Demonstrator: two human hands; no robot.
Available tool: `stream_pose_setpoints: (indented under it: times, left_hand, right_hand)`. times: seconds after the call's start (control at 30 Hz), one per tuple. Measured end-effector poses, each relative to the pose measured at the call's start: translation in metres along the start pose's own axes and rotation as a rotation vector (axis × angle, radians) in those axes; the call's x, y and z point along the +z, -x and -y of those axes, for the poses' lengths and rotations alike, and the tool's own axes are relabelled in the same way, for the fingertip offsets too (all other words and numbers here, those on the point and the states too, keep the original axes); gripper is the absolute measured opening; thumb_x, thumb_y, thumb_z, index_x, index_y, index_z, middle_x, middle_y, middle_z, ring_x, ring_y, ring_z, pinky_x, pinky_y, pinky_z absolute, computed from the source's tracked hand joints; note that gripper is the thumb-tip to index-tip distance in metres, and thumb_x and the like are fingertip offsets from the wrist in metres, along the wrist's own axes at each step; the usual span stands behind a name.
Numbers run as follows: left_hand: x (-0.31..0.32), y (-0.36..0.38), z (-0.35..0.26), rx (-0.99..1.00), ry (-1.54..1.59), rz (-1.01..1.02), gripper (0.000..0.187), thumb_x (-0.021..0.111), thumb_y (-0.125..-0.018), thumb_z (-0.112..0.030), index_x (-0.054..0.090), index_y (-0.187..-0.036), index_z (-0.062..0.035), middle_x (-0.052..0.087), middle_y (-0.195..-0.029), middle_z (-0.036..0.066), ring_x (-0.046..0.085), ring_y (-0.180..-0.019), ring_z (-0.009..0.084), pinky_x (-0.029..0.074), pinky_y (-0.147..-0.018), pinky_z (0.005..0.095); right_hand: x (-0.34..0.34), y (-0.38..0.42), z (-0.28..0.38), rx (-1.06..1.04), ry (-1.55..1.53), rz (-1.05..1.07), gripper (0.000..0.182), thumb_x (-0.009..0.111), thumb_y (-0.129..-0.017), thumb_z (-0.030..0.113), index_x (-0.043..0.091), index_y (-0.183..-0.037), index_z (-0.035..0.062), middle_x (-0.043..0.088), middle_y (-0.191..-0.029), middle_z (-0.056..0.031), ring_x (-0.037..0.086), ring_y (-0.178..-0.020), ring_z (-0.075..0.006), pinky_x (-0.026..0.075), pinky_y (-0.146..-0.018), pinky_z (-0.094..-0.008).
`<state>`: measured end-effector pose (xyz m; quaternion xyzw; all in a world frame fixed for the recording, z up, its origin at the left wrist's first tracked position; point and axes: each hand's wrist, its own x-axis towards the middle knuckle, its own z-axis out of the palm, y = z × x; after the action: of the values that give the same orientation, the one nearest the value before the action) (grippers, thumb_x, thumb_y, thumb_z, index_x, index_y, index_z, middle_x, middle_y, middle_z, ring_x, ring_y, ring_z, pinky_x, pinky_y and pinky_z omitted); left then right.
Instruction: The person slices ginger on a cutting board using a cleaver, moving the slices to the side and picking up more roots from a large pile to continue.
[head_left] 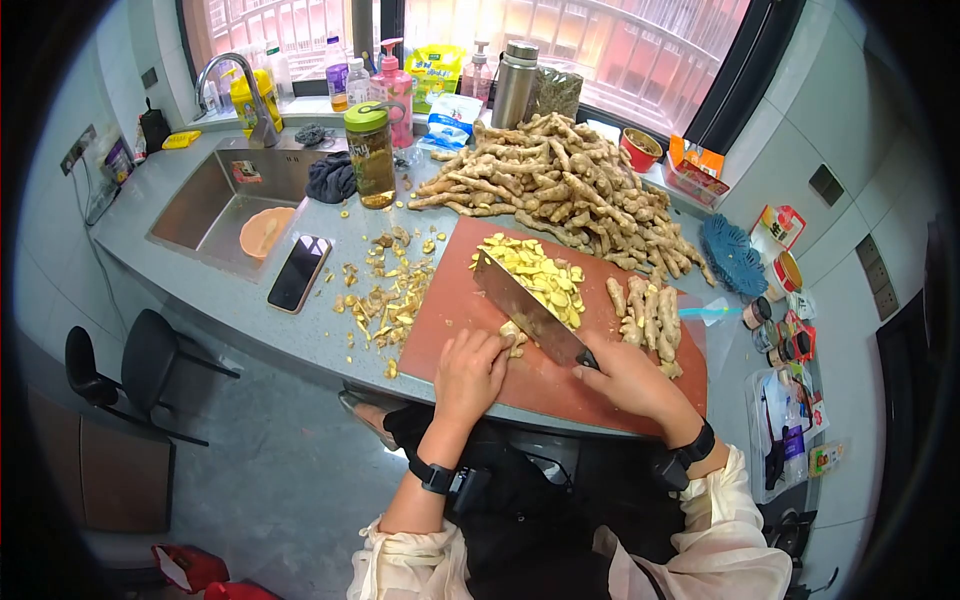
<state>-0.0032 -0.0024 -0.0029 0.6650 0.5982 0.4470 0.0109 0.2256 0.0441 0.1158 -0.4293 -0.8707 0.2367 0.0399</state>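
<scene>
My right hand [632, 380] is wrapped round the handle of a cleaver [528, 312], whose broad blade slants up and left across the reddish-brown cutting board [445, 305]. Beside the blade, my left hand [468, 368] has its fingers curled on a small piece of ginger [516, 338], pressing it to the board. Beyond the blade lies a heap of yellow ginger slices [550, 272]. Several whole ginger roots [650, 318] rest in a row on the board's right side. Part of the held piece is hidden by my fingers and the blade.
A large pile of ginger [570, 185] rises behind the board. Ginger scraps [385, 305] are scattered to its left, near a phone [299, 273] and a sink [205, 215]. A green-lidded jar [372, 160] and a steel flask [515, 85] stand behind. Small jars [765, 330] line the right side.
</scene>
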Motion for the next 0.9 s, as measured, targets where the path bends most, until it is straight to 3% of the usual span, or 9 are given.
stream_pose_setpoints:
  times: [0.2, 0.27, 0.9]
  left_hand:
    - [-0.0007, -0.0001, 0.0, -0.02, 0.017, 0.012, 0.014, 0.074, -0.084, -0.011, 0.075, -0.098, -0.0111, 0.066, -0.089, 0.003, 0.061, -0.089, 0.0266, 0.046, -0.078, 0.0404]
    - [-0.0008, -0.0001, -0.0004, -0.021, 0.013, 0.015, 0.014, 0.074, -0.084, -0.011, 0.075, -0.098, -0.011, 0.066, -0.089, 0.003, 0.061, -0.089, 0.0266, 0.046, -0.078, 0.0403]
    - [0.0003, -0.0005, 0.0005, -0.025, 0.009, 0.013, 0.014, 0.074, -0.083, -0.011, 0.076, -0.098, -0.0101, 0.067, -0.088, 0.004, 0.061, -0.088, 0.0266, 0.047, -0.078, 0.0402]
  right_hand:
    - [0.0012, -0.0022, 0.0012, 0.02, 0.02, 0.033, 0.035, 0.065, -0.098, 0.024, 0.049, -0.117, -0.0005, 0.067, -0.098, -0.0307, 0.065, -0.096, -0.0505, 0.049, -0.084, -0.0575]
    - [0.0015, -0.0014, 0.0001, 0.046, 0.026, 0.037, 0.037, 0.067, -0.097, 0.024, 0.053, -0.124, 0.0031, 0.067, -0.098, -0.0276, 0.066, -0.096, -0.0467, 0.051, -0.082, -0.0523]
    - [0.0035, -0.0018, 0.0038, 0.042, 0.075, 0.037, 0.039, 0.067, -0.097, 0.023, 0.051, -0.127, 0.0034, 0.068, -0.097, -0.0274, 0.066, -0.093, -0.048, 0.051, -0.081, -0.0542]
